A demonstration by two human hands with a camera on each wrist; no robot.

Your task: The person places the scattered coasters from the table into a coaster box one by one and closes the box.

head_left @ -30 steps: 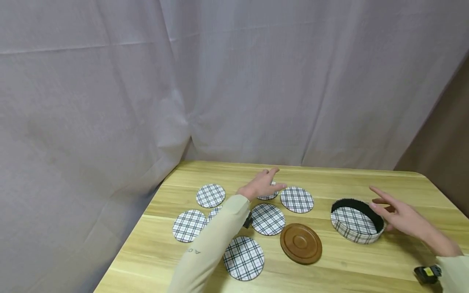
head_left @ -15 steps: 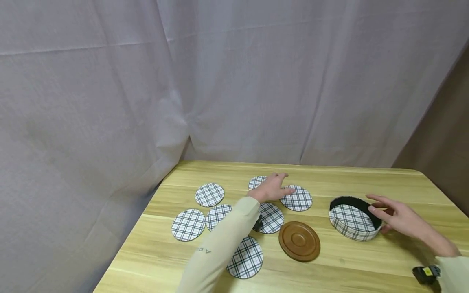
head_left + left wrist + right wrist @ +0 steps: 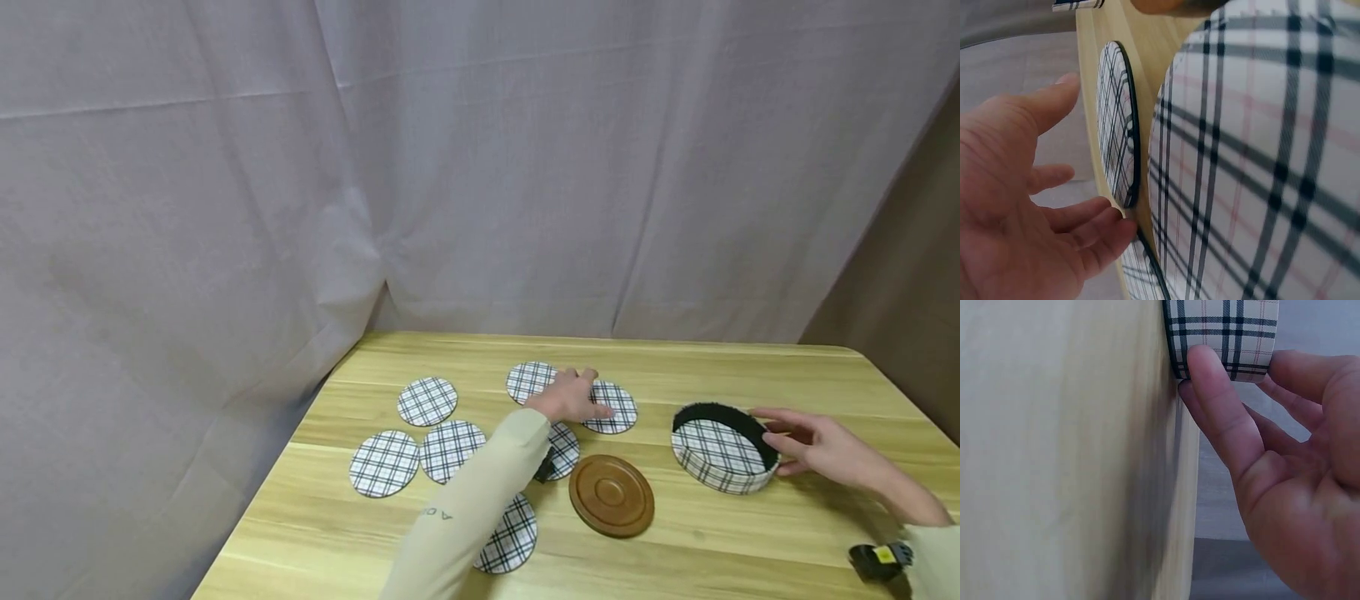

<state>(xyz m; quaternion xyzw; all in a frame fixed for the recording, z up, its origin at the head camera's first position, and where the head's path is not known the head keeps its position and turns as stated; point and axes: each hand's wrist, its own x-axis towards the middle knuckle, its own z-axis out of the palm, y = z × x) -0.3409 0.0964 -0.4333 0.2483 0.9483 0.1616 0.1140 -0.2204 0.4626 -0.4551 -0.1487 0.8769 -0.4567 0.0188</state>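
Over the back of the table my left hand (image 3: 572, 396) reaches with spread, relaxed fingers and holds nothing. It overlaps the right-hand back plaid coaster (image 3: 617, 410) in the head view; in the left wrist view its fingertips are close to that coaster's (image 3: 1117, 125) edge. Another round coaster (image 3: 1260, 156) fills the right of that view. At the right, my right hand (image 3: 821, 450) holds the side of a round plaid coaster holder (image 3: 723, 479) with a black inner wall. In the right wrist view, fingers press the holder's outer wall (image 3: 1229, 331), and the thumb is at its rim.
Several more plaid coasters lie flat, including ones at far left (image 3: 384, 464), back left (image 3: 427, 402) and front (image 3: 510, 542), the last partly behind the left sleeve (image 3: 480, 508). A brown round disc (image 3: 611, 496) lies between coasters and holder. A grey curtain (image 3: 487, 167) hangs behind the table.
My left hand has moved right and lower toward the right-hand back coaster, uncovering the back middle one. My right hand has come down from above the holder's rim to its side.
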